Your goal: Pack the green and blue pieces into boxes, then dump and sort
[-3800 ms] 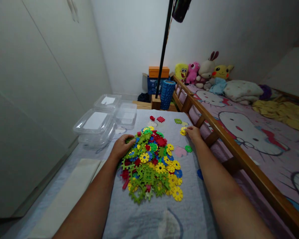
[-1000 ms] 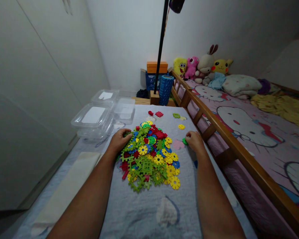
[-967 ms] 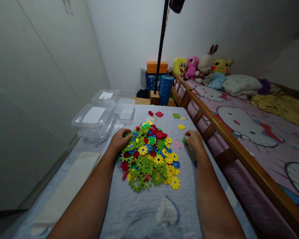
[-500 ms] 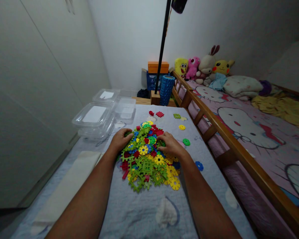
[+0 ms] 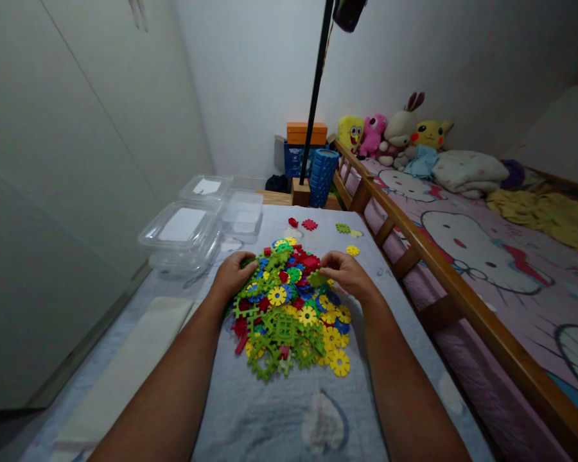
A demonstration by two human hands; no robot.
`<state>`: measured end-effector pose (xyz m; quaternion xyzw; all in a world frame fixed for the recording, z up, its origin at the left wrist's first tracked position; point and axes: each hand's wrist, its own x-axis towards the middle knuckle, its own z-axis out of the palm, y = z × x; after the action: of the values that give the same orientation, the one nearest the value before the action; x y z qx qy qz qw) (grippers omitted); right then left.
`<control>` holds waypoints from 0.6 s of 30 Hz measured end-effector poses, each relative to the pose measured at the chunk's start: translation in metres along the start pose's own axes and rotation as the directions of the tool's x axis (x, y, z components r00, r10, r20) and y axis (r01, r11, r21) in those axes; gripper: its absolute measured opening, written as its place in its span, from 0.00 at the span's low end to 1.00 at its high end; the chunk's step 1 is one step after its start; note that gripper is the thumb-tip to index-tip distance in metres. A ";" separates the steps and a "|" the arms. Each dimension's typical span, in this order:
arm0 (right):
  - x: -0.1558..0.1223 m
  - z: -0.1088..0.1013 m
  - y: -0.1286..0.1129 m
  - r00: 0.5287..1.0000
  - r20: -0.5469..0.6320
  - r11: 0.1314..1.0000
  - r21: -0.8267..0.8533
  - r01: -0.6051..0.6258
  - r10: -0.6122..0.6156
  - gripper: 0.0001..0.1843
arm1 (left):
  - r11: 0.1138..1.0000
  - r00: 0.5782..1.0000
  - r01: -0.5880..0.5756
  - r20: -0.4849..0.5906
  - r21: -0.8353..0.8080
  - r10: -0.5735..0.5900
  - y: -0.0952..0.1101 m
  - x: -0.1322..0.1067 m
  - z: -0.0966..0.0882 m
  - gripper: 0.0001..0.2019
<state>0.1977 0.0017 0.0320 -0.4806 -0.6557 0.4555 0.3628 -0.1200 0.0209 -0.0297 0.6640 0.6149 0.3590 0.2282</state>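
Observation:
A heaped pile of plastic interlocking building pieces lies on the cloth-covered surface in front of me. Green square ones, yellow and blue notched discs, and red ones are mixed in it. At the pile's right side my right hand pinches a green building piece between thumb and fingers, just above the heap. My left hand rests at the upper left edge, its fingers curled around green building pieces; how many is hidden by the hand.
Loose pieces lie farther back: a red notched disc, a green square piece and a yellow disc. Clear plastic boxes stand at the back left. A wooden bed rail runs along the right. A black pole rises behind.
My right hand has drawn back to the right from the pile, with a green building piece now showing in its fingers. My left hand has stayed nearly still.

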 end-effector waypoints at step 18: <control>0.099 -0.089 0.055 0.705 -0.569 0.889 0.408 -0.206 0.424 0.16 | 1.000 1.000 -0.007 -0.007 0.002 0.007 -0.005 0.002 0.002 0.22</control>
<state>0.2681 0.1253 0.0120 -0.6490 -0.3163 0.4166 0.5524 -0.1214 0.0235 -0.0341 0.6649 0.6138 0.3617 0.2243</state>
